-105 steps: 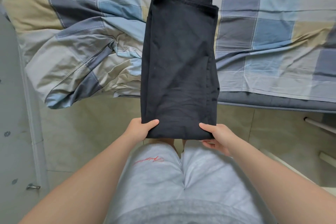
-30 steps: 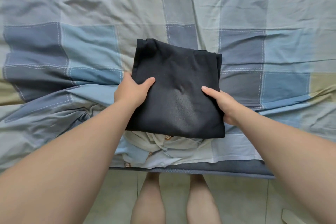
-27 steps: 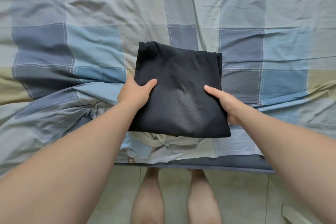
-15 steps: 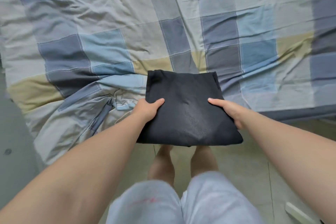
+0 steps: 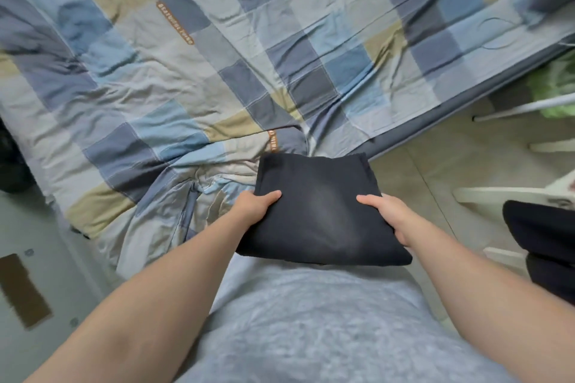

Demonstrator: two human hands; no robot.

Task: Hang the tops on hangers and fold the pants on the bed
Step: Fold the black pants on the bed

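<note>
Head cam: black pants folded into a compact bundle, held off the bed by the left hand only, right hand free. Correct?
Not quite. The head view shows both hands on the folded black pants: the left hand grips the left edge and the right hand grips the right edge. The rest holds: the pants are a compact bundle, carried in front of the body, off the checked bedcover.

Light: soft, even daylight is filling the scene, no glare.
Shadows: faint ones are sitting in the checked blue-and-beige cotton bedspread (image 5: 193,78) creases.
Blur: corners are smearing.
Distortion: wide-angle lens is bending edges.
</note>
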